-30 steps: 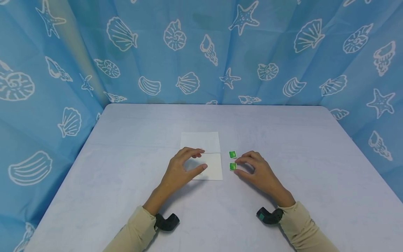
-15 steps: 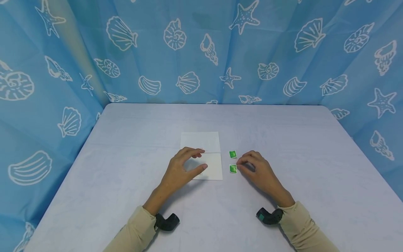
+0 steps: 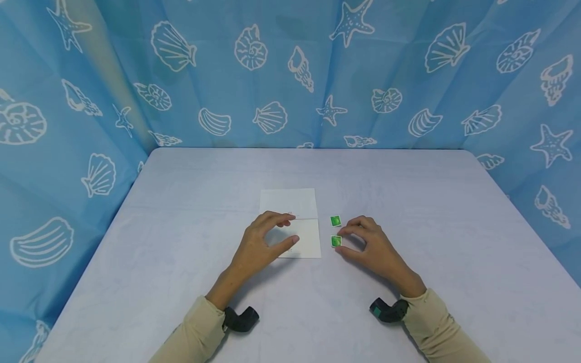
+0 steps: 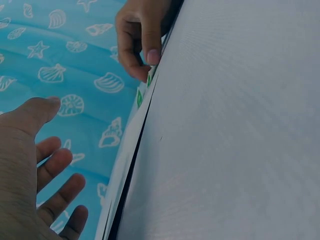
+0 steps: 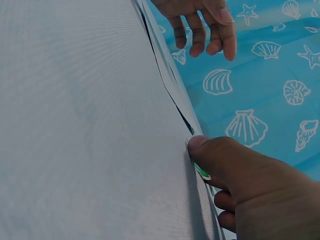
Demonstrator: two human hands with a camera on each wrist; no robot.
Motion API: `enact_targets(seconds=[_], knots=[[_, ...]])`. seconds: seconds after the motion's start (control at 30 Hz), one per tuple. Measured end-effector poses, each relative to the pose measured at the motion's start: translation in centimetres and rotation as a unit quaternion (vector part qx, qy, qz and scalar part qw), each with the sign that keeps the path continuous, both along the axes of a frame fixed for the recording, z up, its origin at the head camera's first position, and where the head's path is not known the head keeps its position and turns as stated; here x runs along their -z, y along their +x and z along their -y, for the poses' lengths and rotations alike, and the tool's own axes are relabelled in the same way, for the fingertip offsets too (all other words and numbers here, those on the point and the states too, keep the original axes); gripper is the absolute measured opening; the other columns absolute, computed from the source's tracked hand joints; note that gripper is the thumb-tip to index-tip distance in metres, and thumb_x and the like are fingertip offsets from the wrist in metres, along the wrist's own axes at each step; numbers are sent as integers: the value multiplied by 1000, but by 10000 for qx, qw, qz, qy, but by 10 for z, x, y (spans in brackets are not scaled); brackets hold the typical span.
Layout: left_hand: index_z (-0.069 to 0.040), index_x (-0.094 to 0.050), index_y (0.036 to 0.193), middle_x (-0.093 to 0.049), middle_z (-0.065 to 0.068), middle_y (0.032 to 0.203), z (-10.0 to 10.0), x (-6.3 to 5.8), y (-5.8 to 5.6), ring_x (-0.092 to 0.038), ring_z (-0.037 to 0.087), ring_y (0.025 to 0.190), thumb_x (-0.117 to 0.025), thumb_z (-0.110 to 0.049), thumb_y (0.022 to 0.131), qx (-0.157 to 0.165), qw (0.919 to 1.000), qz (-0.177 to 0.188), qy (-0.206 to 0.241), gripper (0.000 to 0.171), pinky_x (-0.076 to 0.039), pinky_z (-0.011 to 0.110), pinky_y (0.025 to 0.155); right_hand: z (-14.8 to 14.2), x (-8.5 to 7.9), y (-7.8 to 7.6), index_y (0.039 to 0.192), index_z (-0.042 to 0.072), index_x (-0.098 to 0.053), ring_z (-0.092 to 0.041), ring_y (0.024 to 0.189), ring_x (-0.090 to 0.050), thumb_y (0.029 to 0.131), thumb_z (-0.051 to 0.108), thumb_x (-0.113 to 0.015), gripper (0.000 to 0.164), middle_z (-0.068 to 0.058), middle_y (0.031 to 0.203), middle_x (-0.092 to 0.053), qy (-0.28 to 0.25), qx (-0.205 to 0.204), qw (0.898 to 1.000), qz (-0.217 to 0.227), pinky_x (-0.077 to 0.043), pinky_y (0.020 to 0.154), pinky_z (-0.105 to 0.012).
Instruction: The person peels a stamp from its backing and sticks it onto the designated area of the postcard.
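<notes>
Two small green squares with white borders, stamp-like in size, lie to the right of a white paper (image 3: 305,242) with a crease across it. My right hand (image 3: 376,249) has its thumb and index finger at the edges of the nearer green square (image 3: 336,241), pinching it. In the right wrist view the thumb covers most of that green square (image 5: 202,172). Just beyond it lies the farther green square (image 3: 335,221), untouched. My left hand (image 3: 260,242) hovers over the left part of the paper, thumb and fingers spread apart and holding nothing.
A pale cloth covers the table (image 3: 181,201). Behind and beside it hangs a blue curtain (image 3: 290,75) printed with white shells and starfish. Black wrist cameras sit at both sleeves, the left camera (image 3: 242,319) and the right camera (image 3: 388,310).
Half a second ago the right fingertips were together beside the nearer square; now they are spread to its edges again. That square has shifted slightly. The left hand stays put.
</notes>
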State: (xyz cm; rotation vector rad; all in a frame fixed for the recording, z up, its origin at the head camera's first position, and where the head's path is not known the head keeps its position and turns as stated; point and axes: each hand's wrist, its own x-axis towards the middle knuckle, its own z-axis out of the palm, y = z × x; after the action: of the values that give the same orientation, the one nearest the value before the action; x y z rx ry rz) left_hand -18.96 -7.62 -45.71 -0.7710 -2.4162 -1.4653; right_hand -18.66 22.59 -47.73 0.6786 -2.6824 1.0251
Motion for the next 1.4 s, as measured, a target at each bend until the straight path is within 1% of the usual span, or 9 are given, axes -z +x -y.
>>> enact_targets(seconds=[0.3,0.57,0.7,0.87,1.1,1.23,1.4], knots=[[-16,-67,128,-63,-7,115,0,0,0,-57,9,109,-77,-34,89,-12,10000,-21,-36,44,-47,42,95,-1,1,0,103,17,-74,-25,111,-52,77,18,-87,29,0,111,-59,-110,-99,9994,-312,-41,91,-51],[-17,-68,128,-63,-8,115,-1,0,0,-57,9,109,-78,-34,89,-31,10000,-19,-85,44,-46,43,96,0,-2,1,103,16,-74,-26,111,-52,78,16,-86,28,-2,112,-59,-192,-12,9993,-330,-41,91,-51],[-19,-67,128,-62,-9,115,-1,0,0,-56,7,109,-76,-35,90,-38,9999,14,-141,43,-46,41,97,0,-4,2,103,17,-74,-24,112,-53,78,15,-86,28,-1,113,-59,-314,20,9988,-373,-42,91,-49],[-19,-68,127,-63,-6,115,-1,-1,0,-57,7,109,-76,-34,90,-23,9999,-72,-146,42,-46,41,96,2,-6,4,104,17,-74,-22,113,-53,78,15,-86,28,0,114,-59,-482,-12,9979,-421,-43,92,-48],[-17,-68,126,-64,-4,115,-2,-1,0,-58,8,108,-77,-31,90,33,9999,-114,-102,40,-47,41,95,8,-11,6,107,15,-73,-22,114,-53,80,11,-84,28,-1,116,-58,-821,-57,9965,-151,-43,97,-48],[-16,-69,125,-65,-3,116,-4,1,1,-58,8,108,-77,-31,89,43,9998,-167,-113,40,-47,41,94,11,-12,7,107,16,-73,-20,116,-53,81,11,-83,28,1,116,-59,-1019,-82,9948,18,-42,99,-50],[-14,-69,124,-65,-2,116,-5,2,1,-58,8,107,-77,-29,90,95,9994,-320,-104,39,-48,40,93,12,-14,8,106,19,-73,-18,114,-54,82,13,-83,27,3,115,-59,-1069,-48,9942,34,-43,98,-49]])
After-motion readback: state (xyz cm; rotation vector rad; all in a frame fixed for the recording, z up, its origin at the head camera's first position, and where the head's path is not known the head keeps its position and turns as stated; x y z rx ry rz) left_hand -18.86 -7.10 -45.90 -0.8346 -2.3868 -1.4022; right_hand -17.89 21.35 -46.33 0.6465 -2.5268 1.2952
